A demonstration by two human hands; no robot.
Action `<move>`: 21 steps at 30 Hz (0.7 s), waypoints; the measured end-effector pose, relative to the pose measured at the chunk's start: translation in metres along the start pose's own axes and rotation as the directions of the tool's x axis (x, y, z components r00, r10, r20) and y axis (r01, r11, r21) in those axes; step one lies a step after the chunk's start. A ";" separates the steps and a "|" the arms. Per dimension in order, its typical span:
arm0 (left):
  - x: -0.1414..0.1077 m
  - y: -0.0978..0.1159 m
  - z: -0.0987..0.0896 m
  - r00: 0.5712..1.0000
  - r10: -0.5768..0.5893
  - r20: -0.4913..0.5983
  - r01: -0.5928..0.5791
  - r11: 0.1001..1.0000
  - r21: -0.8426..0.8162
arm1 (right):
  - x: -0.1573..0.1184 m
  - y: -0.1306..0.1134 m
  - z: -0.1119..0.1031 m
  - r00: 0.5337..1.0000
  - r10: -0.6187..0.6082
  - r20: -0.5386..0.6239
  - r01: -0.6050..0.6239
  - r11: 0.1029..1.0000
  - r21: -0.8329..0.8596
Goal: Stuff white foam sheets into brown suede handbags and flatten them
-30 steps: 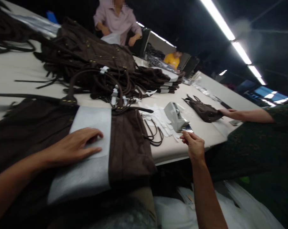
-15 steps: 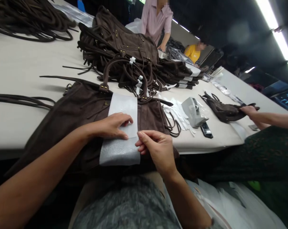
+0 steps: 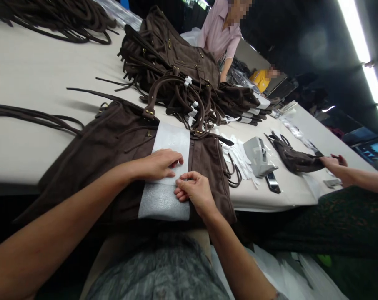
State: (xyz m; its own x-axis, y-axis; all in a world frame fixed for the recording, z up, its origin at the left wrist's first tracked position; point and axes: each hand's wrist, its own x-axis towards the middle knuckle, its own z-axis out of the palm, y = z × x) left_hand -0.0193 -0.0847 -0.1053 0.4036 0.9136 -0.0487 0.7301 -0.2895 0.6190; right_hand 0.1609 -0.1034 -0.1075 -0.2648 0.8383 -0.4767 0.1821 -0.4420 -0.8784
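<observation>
Head view: the right hand (image 3: 196, 192) is pinching thumb to forefinger at the seam across the white wrap (image 3: 165, 204); whether the fingertips are holding anything cannot be told. The left hand (image 3: 163, 162) is resting on the wrap, thumb parted from loosely curled fingers, gripping nothing. Light left-hand pressure may be leaving the seam free to slip or crease. The wrap is lying beneath both hands, crossing the brown bag (image 3: 209, 166) at the near edge of the table (image 3: 35, 154).

One head-worn camera, tilted sideways, looking forward and down across table (image 3: 35, 75); bag (image 3: 129, 139) close below, ceiling light (image 3: 357, 37) far off.
</observation>
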 end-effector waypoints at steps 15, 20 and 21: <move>0.002 0.001 0.001 1.000 -0.030 0.001 0.030 1.000 -0.006 | 0.009 0.000 -0.020 0.983 -0.017 0.182 0.107 0.862 -0.495; 0.000 0.003 0.003 0.999 -0.028 -0.020 0.028 1.000 -0.004 | -0.014 -0.003 -0.026 0.986 -0.130 0.100 0.157 0.575 -0.803; 0.000 0.004 0.004 0.999 -0.029 -0.029 0.029 1.000 -0.003 | -0.019 -0.002 -0.027 0.985 -0.149 0.084 0.152 0.540 -0.828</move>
State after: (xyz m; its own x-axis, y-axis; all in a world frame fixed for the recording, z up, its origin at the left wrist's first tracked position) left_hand -0.0145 -0.0874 -0.1062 0.3661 0.9296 -0.0438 0.7397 -0.2621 0.6199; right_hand 0.1910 -0.1100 -0.0953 -0.3678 0.8647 -0.3420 0.8419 0.1534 -0.5174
